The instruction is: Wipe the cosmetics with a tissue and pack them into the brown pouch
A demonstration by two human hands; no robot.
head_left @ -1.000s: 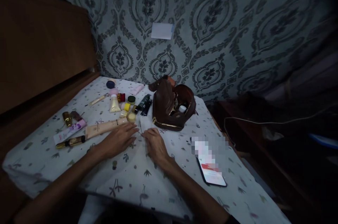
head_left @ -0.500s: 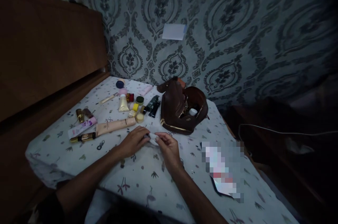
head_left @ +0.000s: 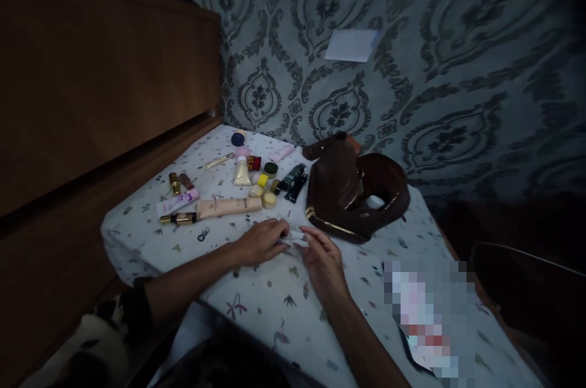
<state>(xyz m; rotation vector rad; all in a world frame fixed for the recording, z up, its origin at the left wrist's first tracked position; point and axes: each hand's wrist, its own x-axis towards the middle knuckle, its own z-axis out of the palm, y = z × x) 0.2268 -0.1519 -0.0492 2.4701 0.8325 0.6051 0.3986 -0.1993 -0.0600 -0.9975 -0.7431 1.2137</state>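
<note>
Over the front part of the table, my left hand [head_left: 262, 243] and my right hand [head_left: 324, 261] face each other with bent fingers. A small, soft-looking white piece [head_left: 296, 238], like tissue or thin cloth, is stretched between their fingertips. Both hands pinch it, and part of it is covered by the fingers. Just beyond my left hand lies a long beige squeeze tube [head_left: 231, 207]. An open brown handbag [head_left: 341, 226], with a round white item [head_left: 374, 201] inside, stands past my right hand.
Several cosmetics lie left, including a purple-white tube [head_left: 177, 202], a gold-and-black tube [head_left: 178, 218], a cream tube [head_left: 242, 173] and dark tubes [head_left: 293, 177]. A partly blurred phone [head_left: 414, 354] lies right on the patterned cloth [head_left: 256, 321]. Wooden furniture [head_left: 114, 71] borders the left.
My view has turned left, so everything sits further right. The white piece looked bunched between my fingers before; now it is drawn out, with my hands slightly further apart.
</note>
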